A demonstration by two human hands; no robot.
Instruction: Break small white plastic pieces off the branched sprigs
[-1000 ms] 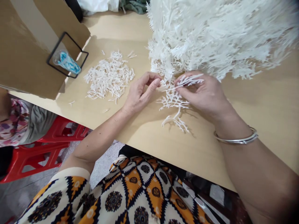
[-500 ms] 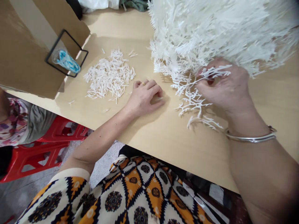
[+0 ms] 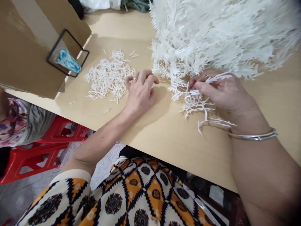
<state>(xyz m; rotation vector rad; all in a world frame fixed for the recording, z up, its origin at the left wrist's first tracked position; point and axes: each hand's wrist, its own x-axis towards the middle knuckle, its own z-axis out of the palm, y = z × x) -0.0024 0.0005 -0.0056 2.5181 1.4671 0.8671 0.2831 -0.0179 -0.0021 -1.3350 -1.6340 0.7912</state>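
Observation:
My right hand (image 3: 221,91) pinches a spindly white plastic sprig (image 3: 204,110) between thumb and fingers. Its thin branches hang below and left of the hand, just in front of a large heap of similar white sprigs (image 3: 211,34). Some fingertips are hidden behind the sprig. My left hand (image 3: 142,89) is palm down over the table, fingers loosely bent and apart, the thumb partly tucked beneath. Nothing shows in it, though its palm is hidden. It is at the right edge of a small pile of short white plastic pieces (image 3: 108,77).
A cardboard box (image 3: 35,47) stands at the left, with a black wire frame (image 3: 86,58) and a blue-and-white wrapped item (image 3: 69,61) against it. Loose white bits lie around the small pile. Red plastic stools (image 3: 37,160) and another person's sleeve (image 3: 14,122) are at the lower left.
My left hand has moved left and slightly away from me, toward the small pile. My right hand has shifted a little left, and the sprig's lower branches have swung right.

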